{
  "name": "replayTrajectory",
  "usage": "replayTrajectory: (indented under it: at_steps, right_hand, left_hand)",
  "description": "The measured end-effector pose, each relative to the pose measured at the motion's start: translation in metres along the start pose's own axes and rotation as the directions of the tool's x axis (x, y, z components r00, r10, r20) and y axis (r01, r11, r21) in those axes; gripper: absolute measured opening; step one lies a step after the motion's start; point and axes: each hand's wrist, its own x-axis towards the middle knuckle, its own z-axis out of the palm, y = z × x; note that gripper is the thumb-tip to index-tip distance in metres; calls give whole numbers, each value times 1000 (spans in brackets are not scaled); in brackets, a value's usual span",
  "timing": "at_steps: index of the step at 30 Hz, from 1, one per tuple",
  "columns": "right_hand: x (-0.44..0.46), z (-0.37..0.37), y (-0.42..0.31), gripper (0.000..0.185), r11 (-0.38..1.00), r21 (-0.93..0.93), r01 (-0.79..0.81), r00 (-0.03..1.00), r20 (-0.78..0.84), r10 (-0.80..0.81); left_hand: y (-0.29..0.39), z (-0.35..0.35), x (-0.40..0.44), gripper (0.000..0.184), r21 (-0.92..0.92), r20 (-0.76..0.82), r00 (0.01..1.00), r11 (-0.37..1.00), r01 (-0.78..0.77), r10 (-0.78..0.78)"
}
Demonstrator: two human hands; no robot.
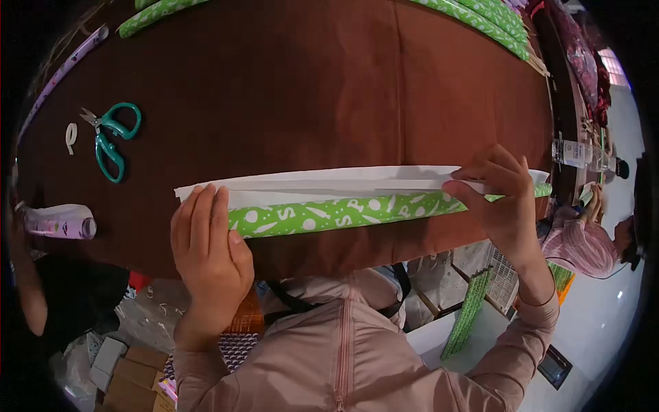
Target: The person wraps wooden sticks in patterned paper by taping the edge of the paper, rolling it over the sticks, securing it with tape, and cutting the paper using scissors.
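A long strip of green patterned paper (357,211) with a white inner side lies across the table near its front edge, partly rolled or folded lengthwise. My left hand (209,254) rests on its left end, fingers stretched out flat over the paper. At the right part, my right hand (498,199) pinches the white upper edge between thumb and fingers. A narrow white fold runs between the two hands, along the top of the green side.
Teal-handled scissors (112,137) and a small white tape loop (71,138) lie at the left. Purple rolls (62,223) are beside them. Green rolls (473,24) lie at the back. A bottle (583,155) and another person (580,240) are at the right.
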Motion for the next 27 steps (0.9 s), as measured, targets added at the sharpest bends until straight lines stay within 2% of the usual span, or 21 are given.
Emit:
replayTrajectory:
  at_steps: [2,4,6,9,12,24,27]
  right_hand:
    - [3,6,2,18,997,65,-48,999,21,47]
    - [5,8,2,18,998,33,-62,998,23,62]
    - [7,12,-3,19,981,-195,1,1000,-29,-7]
    - [12,15,-8,24,953,-303,-7,999,39,20]
    - [15,21,-8,27,931,-365,-32,998,35,48]
    - [25,24,-21,30,865,-501,18,989,136,58]
    - [24,23,-18,31,873,-486,34,986,158,50]
  left_hand:
    - [1,0,0,41,23,0,1000,1000,4,-4]
    - [-2,1,-3,43,21,14,1000,1000,-20,19]
    - [-4,-1,-3,44,47,55,998,999,-6,4]
    - [-9,0,-4,44,69,63,998,997,-23,18]
    - [-11,1,-6,44,64,69,998,998,-12,8]
    - [-15,3,-6,46,39,60,998,999,-25,23]
    - [-16,4,-6,45,31,51,998,999,-31,30]
